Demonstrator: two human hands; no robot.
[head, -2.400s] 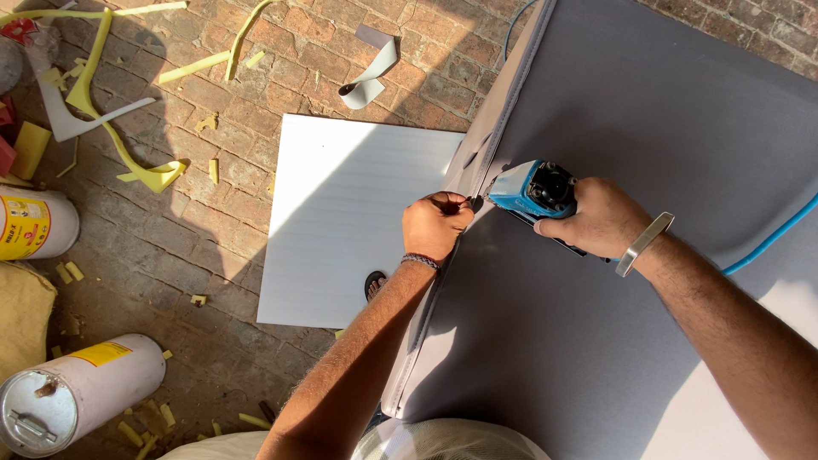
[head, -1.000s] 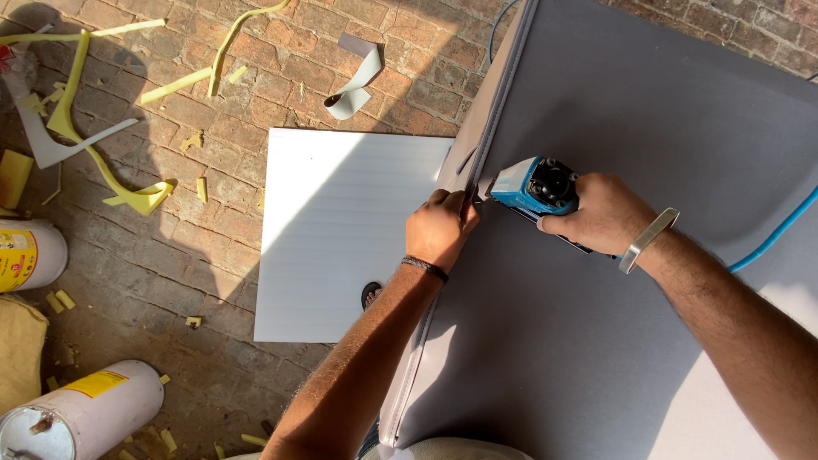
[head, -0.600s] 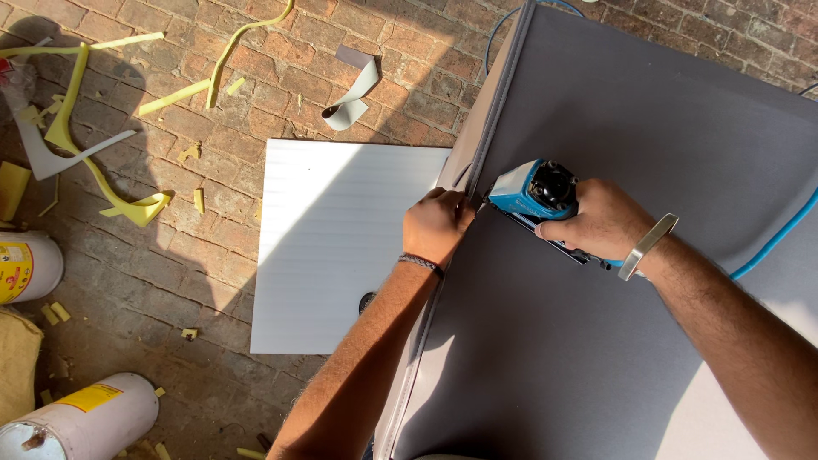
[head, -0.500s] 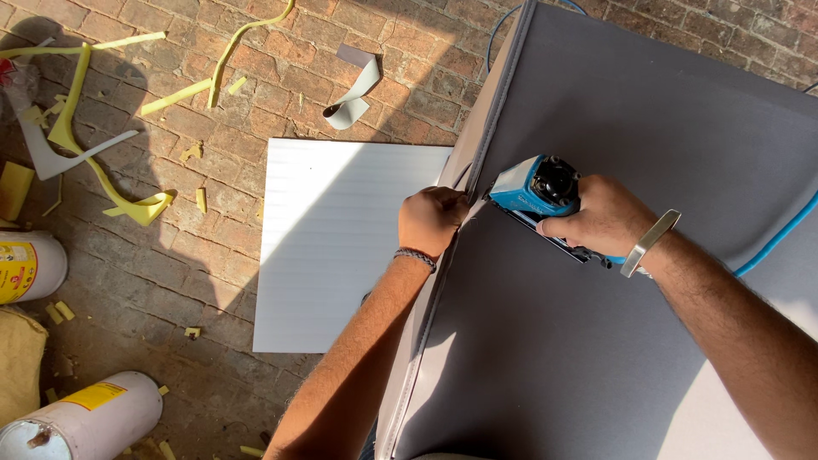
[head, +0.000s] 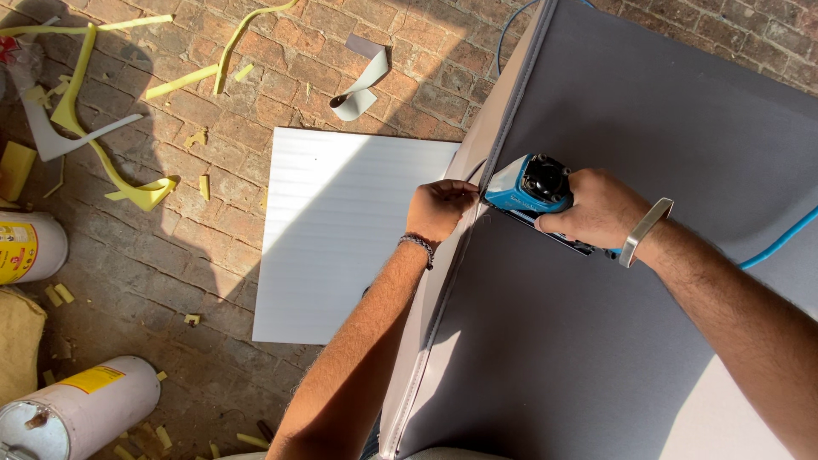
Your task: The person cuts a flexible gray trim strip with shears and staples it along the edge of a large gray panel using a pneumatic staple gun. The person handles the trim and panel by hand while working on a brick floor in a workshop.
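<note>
Scene: head cam looking down at my two bare hands, working on a grey fabric-covered panel [head: 648, 153] over a brick floor [head: 153, 247].
Right hand: my right hand [head: 596, 209] is wrapped tight round a blue & black staple gun [head: 532, 189], boxy body w/ a round black cap on top; nose sits at the panel's edge. Flat metal bangle [head: 645, 232] on that wrist.
Air hose: thin blue hose [head: 780, 243] runs off to the right across the fabric.
Left hand: my left hand [head: 440, 209] is curled nearly closed, fingertips pinching the fabric edge just beside the gun's nose. Beaded bracelet [head: 419, 247] on the wrist.
Panel: smooth matte grey cloth, piped seam along its left edge, part sunlit, part in shade.
Beside panel: white ribbed rectangular sheet [head: 341, 230] flat on the bricks.
Floor bits: yellow foam strips [head: 111, 162] & crumbs, a curled grey offcut [head: 358, 89], two white cylinder cans w/ yellow labels [head: 81, 409].
</note>
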